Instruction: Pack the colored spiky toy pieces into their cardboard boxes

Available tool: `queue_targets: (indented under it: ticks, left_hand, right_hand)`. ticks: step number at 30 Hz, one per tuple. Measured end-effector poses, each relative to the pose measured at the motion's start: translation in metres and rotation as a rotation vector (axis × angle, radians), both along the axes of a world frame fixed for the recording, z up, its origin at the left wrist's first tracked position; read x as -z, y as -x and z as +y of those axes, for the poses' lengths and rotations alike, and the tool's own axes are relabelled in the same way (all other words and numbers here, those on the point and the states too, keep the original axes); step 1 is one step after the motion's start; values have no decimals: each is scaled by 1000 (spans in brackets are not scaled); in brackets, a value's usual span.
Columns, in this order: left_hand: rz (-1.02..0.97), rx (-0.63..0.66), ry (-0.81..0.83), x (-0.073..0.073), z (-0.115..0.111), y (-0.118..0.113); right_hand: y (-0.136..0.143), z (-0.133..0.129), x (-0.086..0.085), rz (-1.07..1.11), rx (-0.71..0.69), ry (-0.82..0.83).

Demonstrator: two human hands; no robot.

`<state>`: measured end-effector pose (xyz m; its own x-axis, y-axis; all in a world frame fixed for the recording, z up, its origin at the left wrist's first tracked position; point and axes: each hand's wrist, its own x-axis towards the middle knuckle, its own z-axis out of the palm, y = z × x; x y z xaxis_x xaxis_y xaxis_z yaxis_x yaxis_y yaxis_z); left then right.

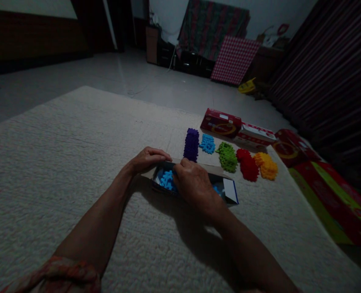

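A small open cardboard box (pixel 233 191) lies on the pale quilted cover, with light-blue plastic interlocking pieces (pixel 167 180) inside it. My left hand (pixel 149 158) grips the box at its far left corner, the fingers closed over the rim. Curled fingers of my right hand (pixel 192 179) reach down into the middle of the box. What those fingers hold is hidden behind the hand. Just beyond the box lies a stack of purple pieces (pixel 191 144), and beside it a small group of blue pieces (pixel 207 143).
Green pieces (pixel 227 156), red pieces (pixel 248 165) and yellow pieces (pixel 266 165) lie in piles to the right. Behind them stand a dark red box (pixel 220 123) and a white-and-red box (pixel 256 134). More red-and-green boxes (pixel 329 191) line the right edge.
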<state>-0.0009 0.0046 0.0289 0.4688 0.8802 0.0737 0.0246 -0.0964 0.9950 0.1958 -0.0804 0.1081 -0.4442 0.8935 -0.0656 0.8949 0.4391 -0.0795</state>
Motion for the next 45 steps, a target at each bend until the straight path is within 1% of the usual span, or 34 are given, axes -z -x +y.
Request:
queue_targets:
  ticks: [6,12,23,26,29,33,37,45]
  left_hand:
    - [-41,14,23,5,2,0]
    - [-52,9,28,2,0,-1]
    - [-46,7,35,2,1,-1]
    - [-50,9,39,-1,-1,-1]
    - [-39,2,42,-3,-2,-2]
    - [-33,-5,59,-2,-3,-2]
    - [-50,7,61,-1,-2,-2]
    - [-12,-7,30,-1,-1,-2]
  right_hand:
    - [7,7,2,-11,28,39]
    - [10,12,8,-38,10,85]
    - [9,16,8,-8,-10,69]
    - [2,15,7,32,-64,70]
    - [-7,13,4,96,-162,80]
    - [-15,9,4,165,-259,89]
    - [-14,8,6,178,-287,145]
    - [-15,11,11,165,-283,199]
